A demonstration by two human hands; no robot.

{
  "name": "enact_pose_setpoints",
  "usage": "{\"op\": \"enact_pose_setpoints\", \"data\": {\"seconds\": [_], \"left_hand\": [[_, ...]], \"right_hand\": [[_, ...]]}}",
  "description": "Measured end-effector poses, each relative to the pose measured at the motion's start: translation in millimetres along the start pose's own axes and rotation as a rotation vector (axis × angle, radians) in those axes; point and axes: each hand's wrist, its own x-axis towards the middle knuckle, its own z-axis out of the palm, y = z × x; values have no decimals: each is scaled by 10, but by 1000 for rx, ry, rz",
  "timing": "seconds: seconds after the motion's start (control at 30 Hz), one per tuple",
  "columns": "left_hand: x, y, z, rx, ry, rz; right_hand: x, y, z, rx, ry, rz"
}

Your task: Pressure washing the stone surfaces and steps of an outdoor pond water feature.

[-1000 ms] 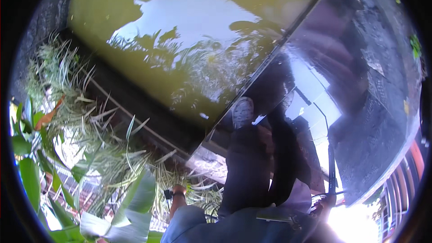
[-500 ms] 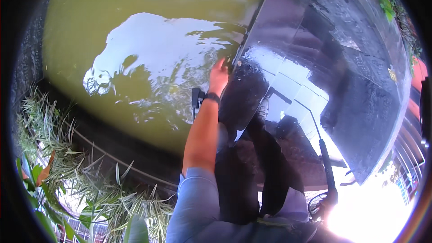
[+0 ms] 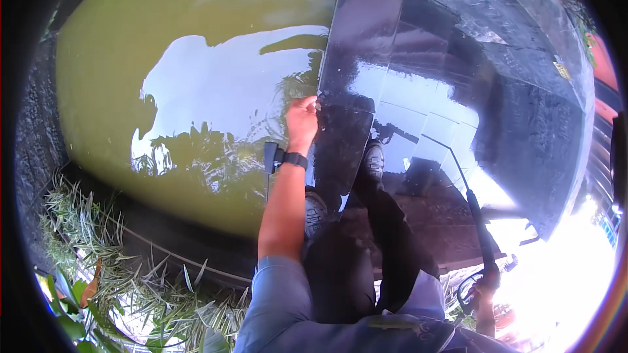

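My left hand (image 3: 301,121) is at the pool's dark stone edge (image 3: 325,72), its fingers curled together at the rim. Something small and pale may be between the fingertips; I cannot make it out. A black strap with a boxy black device (image 3: 273,157) is around that wrist. Low on the right, my right hand (image 3: 485,281) is wrapped round the handle of a long, thin spray wand (image 3: 475,212). The wand's bent thin tube reaches forward over the wet dark paving (image 3: 432,49). Glare partly hides the right hand.
Greenish, murky pool water (image 3: 98,91) fills the left side, reflecting the sky. My shoes (image 3: 373,160) stand on the wet, shiny ledge. Striped grassy plants (image 3: 150,274) grow at the lower left. A curved dark stone wall (image 3: 556,131) bounds the right, with strong glare below it.
My left hand has moved from over the water to the stone edge and its fingers have closed in. Ripples have calmed. The view has shifted slightly; the right hand still holds the wand.
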Motion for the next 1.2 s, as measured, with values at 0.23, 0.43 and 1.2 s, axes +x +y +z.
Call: {"op": "enact_pose_setpoints", "data": {"seconds": [0.23,0.43,1.2], "left_hand": [[-32,189,188,206,120,153],[-406,-271,-482,-533,15,-116],[-1674,1441,-3259,1202,-457,274]], "right_hand": [[-117,18,-32,-2,8,-34],[-251,172,-291,-15,-10,-16],[-203,700,-843,-70,168,-13]]}}
